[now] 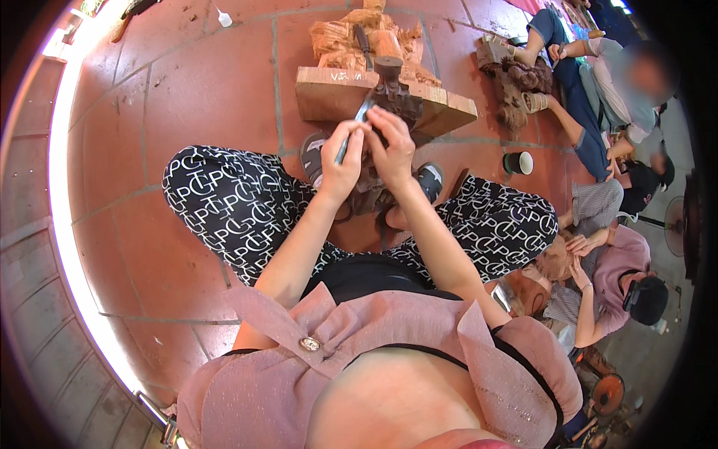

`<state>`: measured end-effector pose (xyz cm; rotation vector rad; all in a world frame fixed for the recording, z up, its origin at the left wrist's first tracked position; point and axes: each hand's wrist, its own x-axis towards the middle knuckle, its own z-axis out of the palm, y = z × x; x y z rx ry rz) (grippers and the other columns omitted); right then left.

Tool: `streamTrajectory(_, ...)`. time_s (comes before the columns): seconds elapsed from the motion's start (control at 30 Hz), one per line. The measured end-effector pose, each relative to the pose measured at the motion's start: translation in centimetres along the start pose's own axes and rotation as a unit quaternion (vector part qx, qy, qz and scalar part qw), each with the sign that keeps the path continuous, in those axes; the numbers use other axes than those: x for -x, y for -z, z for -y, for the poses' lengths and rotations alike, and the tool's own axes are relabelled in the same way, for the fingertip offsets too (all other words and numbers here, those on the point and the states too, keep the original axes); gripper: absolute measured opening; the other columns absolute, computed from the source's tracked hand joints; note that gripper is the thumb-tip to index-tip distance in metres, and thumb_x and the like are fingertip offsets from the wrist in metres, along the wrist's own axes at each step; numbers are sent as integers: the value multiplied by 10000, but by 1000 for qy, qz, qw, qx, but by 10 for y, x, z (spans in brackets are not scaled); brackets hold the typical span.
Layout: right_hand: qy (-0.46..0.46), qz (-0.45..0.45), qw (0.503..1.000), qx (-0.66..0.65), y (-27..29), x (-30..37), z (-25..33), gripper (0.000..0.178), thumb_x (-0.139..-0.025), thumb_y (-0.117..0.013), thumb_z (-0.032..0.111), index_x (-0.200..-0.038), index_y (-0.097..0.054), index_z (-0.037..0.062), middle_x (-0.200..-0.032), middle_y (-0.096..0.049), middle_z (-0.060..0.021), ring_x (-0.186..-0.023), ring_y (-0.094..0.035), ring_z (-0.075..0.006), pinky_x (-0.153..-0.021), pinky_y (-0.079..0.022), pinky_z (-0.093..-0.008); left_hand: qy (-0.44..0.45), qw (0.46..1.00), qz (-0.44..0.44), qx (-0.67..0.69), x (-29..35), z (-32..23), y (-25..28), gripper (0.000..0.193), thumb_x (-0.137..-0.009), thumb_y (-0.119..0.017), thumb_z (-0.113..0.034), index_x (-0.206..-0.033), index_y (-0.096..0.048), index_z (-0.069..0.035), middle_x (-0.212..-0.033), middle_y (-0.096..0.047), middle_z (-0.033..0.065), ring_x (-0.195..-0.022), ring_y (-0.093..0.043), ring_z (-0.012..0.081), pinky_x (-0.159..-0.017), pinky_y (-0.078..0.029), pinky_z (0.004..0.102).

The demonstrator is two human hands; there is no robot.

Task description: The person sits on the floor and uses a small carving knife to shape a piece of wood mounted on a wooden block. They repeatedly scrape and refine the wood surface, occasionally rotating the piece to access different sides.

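A dark brown wood carving [394,99] stands between my feet, its lower part partly hidden by my hands. My left hand [342,163] is closed around a slim grey-blue tool with a flat metal blade [364,110], which slants up and right toward the carving. Close against it, my right hand [393,144] has its fingers bent at the carving, near the blade. Whether those fingers grip the tool or the wood is hidden. Just beyond the carving lies a thick pale wooden board [318,96].
Behind the board sits an orange-brown wood carving [333,43] with a dark-handled tool [363,41] resting on it. A cup [517,162] stands on the tiled floor [217,90] to the right. Several people work along the right side, one by a dark carved piece [508,82].
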<state>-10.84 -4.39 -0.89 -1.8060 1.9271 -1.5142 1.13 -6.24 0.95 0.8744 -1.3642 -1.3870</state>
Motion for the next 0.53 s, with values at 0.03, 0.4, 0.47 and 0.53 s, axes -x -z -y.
streamTrajectory(0.03,30,13,999,27,1,7,2,283,-759,-685,83,-1037,-654,41,-1085,-636,-136,-1035,-589,-302,-904,-454,-373,0,1000,-5,-2,8,5,3,142,-937,-473,-67,-958,-601,-11,-887,-607,8,-777,-536,69,-724,-443,221)
streamTrajectory(0.4,-11,55,998,-17,4,8,9,366,-783,-648,79,-1145,-612,51,-1203,-575,-150,-1083,-558,-315,-926,-439,-379,149,973,28,173,-5,19,23,178,-970,-449,-156,-1046,-565,-44,-1066,-605,71,-990,-574,148,-873,-473,324)
streamTrajectory(0.47,-34,56,997,-26,5,8,12,376,-788,-645,84,-1161,-607,58,-1209,-573,-150,-1099,-554,-313,-936,-435,-380,157,972,36,170,-6,22,24,179,-967,-456,-158,-1052,-565,-44,-1082,-600,75,-1005,-569,154,-878,-474,333)
streamTrajectory(0.53,-56,38,997,-22,2,-4,14,374,-793,-645,90,-1164,-607,64,-1212,-572,-150,-1114,-549,-312,-938,-434,-382,158,963,38,213,-21,14,17,179,-963,-469,-162,-1058,-566,-45,-1103,-593,75,-1026,-560,159,-884,-475,342)
